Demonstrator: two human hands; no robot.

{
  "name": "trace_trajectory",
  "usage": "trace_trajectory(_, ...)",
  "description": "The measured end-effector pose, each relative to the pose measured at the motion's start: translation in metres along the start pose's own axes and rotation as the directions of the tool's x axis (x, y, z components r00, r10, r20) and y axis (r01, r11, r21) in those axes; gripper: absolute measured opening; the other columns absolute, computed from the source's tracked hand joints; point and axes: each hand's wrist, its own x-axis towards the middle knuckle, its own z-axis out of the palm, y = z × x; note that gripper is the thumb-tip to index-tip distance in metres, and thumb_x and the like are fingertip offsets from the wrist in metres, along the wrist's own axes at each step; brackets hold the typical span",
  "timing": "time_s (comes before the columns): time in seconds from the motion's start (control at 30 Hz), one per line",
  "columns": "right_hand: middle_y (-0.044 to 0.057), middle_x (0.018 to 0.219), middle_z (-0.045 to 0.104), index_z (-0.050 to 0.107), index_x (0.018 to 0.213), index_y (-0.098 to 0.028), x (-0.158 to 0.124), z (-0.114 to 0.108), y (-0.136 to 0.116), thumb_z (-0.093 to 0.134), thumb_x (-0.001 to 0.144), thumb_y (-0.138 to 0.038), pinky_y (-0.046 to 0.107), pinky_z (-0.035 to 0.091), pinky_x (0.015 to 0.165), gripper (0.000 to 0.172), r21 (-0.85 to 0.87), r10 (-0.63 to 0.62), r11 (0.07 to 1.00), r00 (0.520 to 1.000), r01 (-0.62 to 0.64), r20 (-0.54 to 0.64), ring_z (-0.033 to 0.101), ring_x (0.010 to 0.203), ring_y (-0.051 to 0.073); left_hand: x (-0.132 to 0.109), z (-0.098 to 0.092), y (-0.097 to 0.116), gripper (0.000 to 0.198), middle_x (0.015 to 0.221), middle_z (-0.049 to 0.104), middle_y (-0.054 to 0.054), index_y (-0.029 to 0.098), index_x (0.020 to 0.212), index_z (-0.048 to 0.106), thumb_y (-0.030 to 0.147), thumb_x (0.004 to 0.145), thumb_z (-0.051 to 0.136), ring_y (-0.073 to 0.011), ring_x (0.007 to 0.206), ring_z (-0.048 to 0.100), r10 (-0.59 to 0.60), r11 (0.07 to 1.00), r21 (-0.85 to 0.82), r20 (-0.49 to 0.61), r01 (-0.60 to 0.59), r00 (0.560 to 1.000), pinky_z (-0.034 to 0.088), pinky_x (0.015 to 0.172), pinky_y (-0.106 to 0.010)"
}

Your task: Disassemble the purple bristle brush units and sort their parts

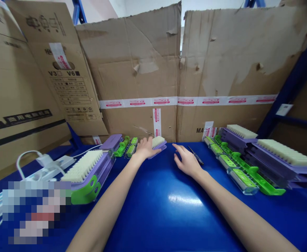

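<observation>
At the back of the blue table, my left hand (144,148) is closed over a purple part with a cream bristle-like pad (158,141). Its thumb lies across the front of that part, and its fingers partly hide the left end. To the right, my right hand (186,160) hovers or rests low over the table with fingers apart and nothing held. Just beyond it lies a thin dark tool (195,155), perhaps a screwdriver. Left of my left hand are a green clip strip (122,147) and a clear case with green labels (131,147).
Purple parts with cream pads (286,152), a long green strip (255,175) and a clear green-labelled case (241,178) line the right side. Another padded purple part (84,166) and a white power strip (56,168) with cables lie left. Cardboard (132,77) walls the back.
</observation>
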Motion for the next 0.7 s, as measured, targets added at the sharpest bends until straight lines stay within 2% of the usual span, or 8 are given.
trace_trajectory(0.07, 0.013, 0.118, 0.057, 0.043, 0.129, -0.015, 0.000, -0.001, -0.001, 0.038, 0.086, -0.021, 0.038, 0.049, 0.088, 0.044, 0.003, 0.001, 1.000, 1.000, -0.001, -0.003, 0.059, 0.101, 0.021, 0.010, 0.001, -0.001, 0.077, 0.121, 0.055, -0.014, 0.021, 0.126, 0.037, 0.057, 0.063, 0.064, -0.0300, 0.110, 0.054, 0.027, 0.999, -0.049, 0.120, -0.021, 0.992, 0.043, 0.084, -0.034)
trace_trajectory(0.1, 0.013, 0.118, 0.057, 0.043, 0.129, -0.015, 0.000, -0.001, -0.001, 0.038, 0.086, -0.021, 0.038, 0.049, 0.088, 0.044, 0.005, 0.000, 1.000, 1.000, 0.000, -0.005, 0.059, 0.101, 0.021, 0.014, 0.000, -0.001, 0.077, 0.120, 0.057, -0.013, 0.022, 0.127, 0.036, 0.053, 0.062, 0.065, -0.0292, 0.108, 0.055, 0.029, 0.998, -0.067, 0.127, -0.021, 0.992, 0.044, 0.082, -0.034)
trace_trajectory(0.2, 0.013, 0.117, 0.058, 0.044, 0.128, -0.015, 0.000, -0.001, -0.001, 0.038, 0.086, -0.021, 0.038, 0.049, 0.087, 0.043, 0.004, -0.009, 1.000, 1.000, 0.009, -0.010, 0.059, 0.100, 0.021, 0.024, -0.013, -0.002, 0.073, 0.118, 0.060, -0.012, 0.024, 0.127, 0.036, 0.051, 0.064, 0.064, -0.0296, 0.105, 0.058, -0.023, 0.997, -0.075, 0.022, 0.024, 0.999, 0.045, 0.080, -0.035)
trace_trajectory(0.33, 0.012, 0.117, 0.058, 0.044, 0.128, -0.017, 0.000, 0.000, -0.001, 0.039, 0.086, -0.021, 0.038, 0.049, 0.089, 0.043, 0.001, -0.018, 1.000, 1.000, 0.018, -0.016, 0.057, 0.104, 0.022, 0.031, -0.053, -0.013, 0.073, 0.117, 0.060, -0.016, 0.021, 0.125, 0.039, 0.063, 0.067, 0.055, -0.0333, 0.104, 0.058, -0.222, 0.975, -0.048, -0.094, 0.218, 0.971, 0.046, 0.081, -0.040)
trace_trajectory(0.5, 0.012, 0.117, 0.058, 0.044, 0.128, -0.017, 0.000, -0.001, -0.002, 0.038, 0.086, -0.020, 0.037, 0.049, 0.089, 0.043, -0.001, -0.018, 1.000, 1.000, 0.018, -0.015, 0.058, 0.104, 0.022, 0.036, -0.100, -0.054, 0.081, 0.121, 0.057, -0.020, 0.018, 0.125, 0.041, 0.065, 0.062, 0.060, -0.0369, 0.108, 0.055, -0.401, 0.912, 0.054, -0.091, 0.406, 0.912, 0.046, 0.082, -0.042)
trace_trajectory(0.6, 0.012, 0.117, 0.058, 0.045, 0.127, -0.017, 0.000, 0.000, -0.002, 0.038, 0.086, -0.020, 0.037, 0.048, 0.091, 0.042, -0.007, -0.027, 1.000, 1.000, 0.027, -0.015, 0.056, 0.107, 0.022, 0.036, -0.115, -0.082, 0.087, 0.125, 0.053, -0.022, 0.015, 0.128, 0.039, 0.061, 0.059, 0.064, -0.0382, 0.112, 0.052, -0.510, 0.852, 0.115, -0.043, 0.511, 0.859, 0.046, 0.082, -0.042)
trace_trajectory(0.7, 0.011, 0.117, 0.058, 0.045, 0.127, -0.017, 0.000, 0.000, -0.002, 0.038, 0.086, -0.020, 0.037, 0.048, 0.092, 0.042, -0.005, -0.032, 0.999, 0.999, 0.032, -0.015, 0.056, 0.108, 0.022, 0.035, -0.123, -0.103, 0.094, 0.129, 0.050, -0.022, 0.015, 0.131, 0.035, 0.054, 0.054, 0.071, -0.0378, 0.116, 0.049, -0.573, 0.809, 0.176, 0.025, 0.561, 0.819, 0.045, 0.085, -0.042)
